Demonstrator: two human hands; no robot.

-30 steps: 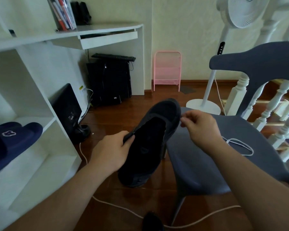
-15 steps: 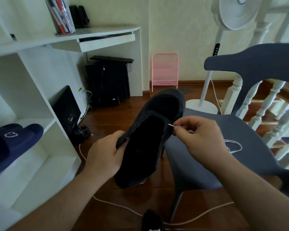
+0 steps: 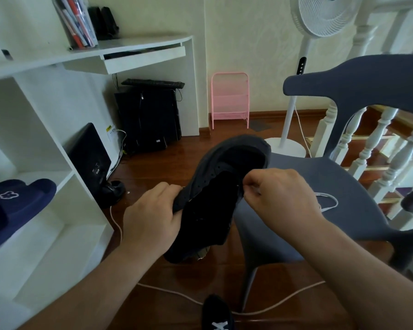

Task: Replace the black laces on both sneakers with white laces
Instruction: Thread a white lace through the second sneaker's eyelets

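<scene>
Now the right hand, pinching the white lace, has reached the sneaker eyelets; left hand grips its edge, threading begins.

One wide camera on my head looks forward and down, close over my left hand and right hand at frame centre, the floor beneath, walls bowing at the edges.

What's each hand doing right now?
Left hand: grips the black sneaker by its side.
Right hand: pinches the white lace at the eyelets.
</scene>
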